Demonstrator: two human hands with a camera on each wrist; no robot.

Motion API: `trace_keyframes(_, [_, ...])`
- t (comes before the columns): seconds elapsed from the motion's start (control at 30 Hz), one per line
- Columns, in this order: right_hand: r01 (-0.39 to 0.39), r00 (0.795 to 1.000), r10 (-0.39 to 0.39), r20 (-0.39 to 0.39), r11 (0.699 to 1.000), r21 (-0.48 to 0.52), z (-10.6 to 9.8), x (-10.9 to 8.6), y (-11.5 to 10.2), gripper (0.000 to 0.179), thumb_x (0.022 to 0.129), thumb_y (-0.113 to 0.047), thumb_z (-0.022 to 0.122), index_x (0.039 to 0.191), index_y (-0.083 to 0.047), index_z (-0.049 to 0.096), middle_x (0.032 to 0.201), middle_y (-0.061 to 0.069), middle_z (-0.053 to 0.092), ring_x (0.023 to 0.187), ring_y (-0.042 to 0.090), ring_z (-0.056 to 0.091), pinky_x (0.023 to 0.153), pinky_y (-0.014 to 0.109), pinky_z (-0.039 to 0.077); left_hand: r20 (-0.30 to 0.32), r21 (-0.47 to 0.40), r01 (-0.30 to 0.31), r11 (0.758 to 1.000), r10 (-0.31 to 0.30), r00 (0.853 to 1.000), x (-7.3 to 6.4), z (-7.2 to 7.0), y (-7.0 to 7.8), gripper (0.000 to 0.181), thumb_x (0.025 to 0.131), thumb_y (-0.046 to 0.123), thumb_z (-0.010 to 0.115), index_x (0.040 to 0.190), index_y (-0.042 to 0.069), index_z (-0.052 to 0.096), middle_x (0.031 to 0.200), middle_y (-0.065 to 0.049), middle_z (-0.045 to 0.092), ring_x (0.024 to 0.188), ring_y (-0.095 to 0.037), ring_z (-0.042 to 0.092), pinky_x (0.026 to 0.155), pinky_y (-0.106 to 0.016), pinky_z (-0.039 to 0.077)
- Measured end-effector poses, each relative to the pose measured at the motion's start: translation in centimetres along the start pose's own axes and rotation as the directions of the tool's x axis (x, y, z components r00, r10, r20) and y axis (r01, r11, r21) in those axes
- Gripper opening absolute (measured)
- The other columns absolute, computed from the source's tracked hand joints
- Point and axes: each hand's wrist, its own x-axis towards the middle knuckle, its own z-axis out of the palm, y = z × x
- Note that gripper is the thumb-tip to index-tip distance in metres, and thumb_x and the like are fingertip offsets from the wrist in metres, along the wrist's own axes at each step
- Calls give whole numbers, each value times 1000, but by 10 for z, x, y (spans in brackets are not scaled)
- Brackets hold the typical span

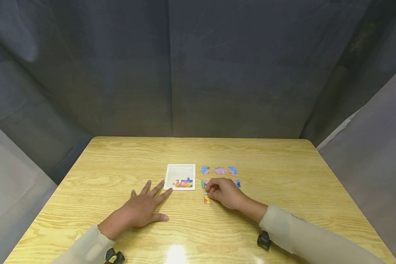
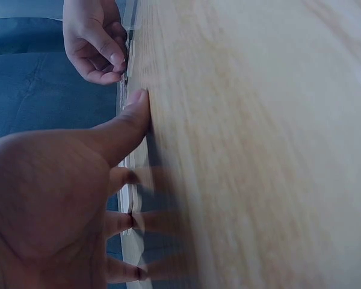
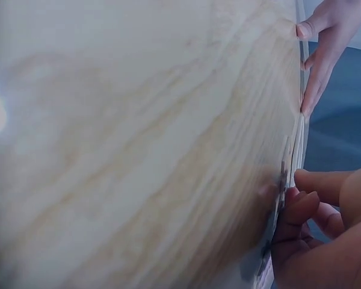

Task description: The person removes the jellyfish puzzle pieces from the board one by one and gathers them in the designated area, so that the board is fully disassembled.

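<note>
A white square puzzle tray [image 1: 180,171] lies on the table, several joined puzzle pieces [image 1: 183,183] along its lower right. My left hand [image 1: 142,209] rests with fingers spread on the table, two fingertips right at the tray's lower left edge. Right of the tray, my right hand [image 1: 226,192] has thumb and fingertips brought together at a yellow and orange puzzle piece [image 1: 207,200], pinching its upper edge. The bent fingers [image 3: 295,220] hide part of it in the right wrist view. Behind this hand, parts of a row of puzzle pieces are covered.
Loose pieces with a pink character [image 1: 220,171] and blue corner pieces [image 1: 205,169] lie in rows right of the tray. A blue piece [image 1: 238,183] shows beyond the right hand. The wooden table [image 1: 125,157] ends at a dark curtain [image 1: 234,91].
</note>
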Motion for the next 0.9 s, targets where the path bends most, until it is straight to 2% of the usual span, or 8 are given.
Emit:
trace_keyframes(0.2, [16,1000,-16,0,1000,2,-1,5,-6,4,96,-2,71,98,-5,70,87,-2,67,78,11,60,72,23,52,1,-6,1,1000,-1,1000,0,0,0,89,93,69,57,165,29,25,173,-12,11,151,-58,12,96,-89,26])
trace_keyframes(0.6, [48,999,-48,0,996,71,7,22,-12,6,94,2,72,99,-1,70,90,3,67,80,12,61,72,20,53,5,-3,6,1000,-6,1000,0,-1,1,89,92,70,57,165,29,25,173,-11,12,151,-58,12,96,-89,27])
trace_keyframes(0.77, [24,999,-25,20,997,78,11,30,-17,4,96,-1,71,101,-2,70,88,2,66,63,9,55,58,19,49,9,-8,7,1000,-7,1000,0,-1,1,89,92,71,56,165,29,25,173,-11,11,152,-58,12,96,-89,26])
trace_keyframes(0.9, [23,999,-25,27,997,69,14,37,-23,7,97,-5,71,104,-2,71,88,2,66,62,8,55,60,19,50,9,-7,8,1000,-8,1000,0,0,0,90,92,72,55,165,29,25,173,-11,11,152,-58,12,96,-89,26])
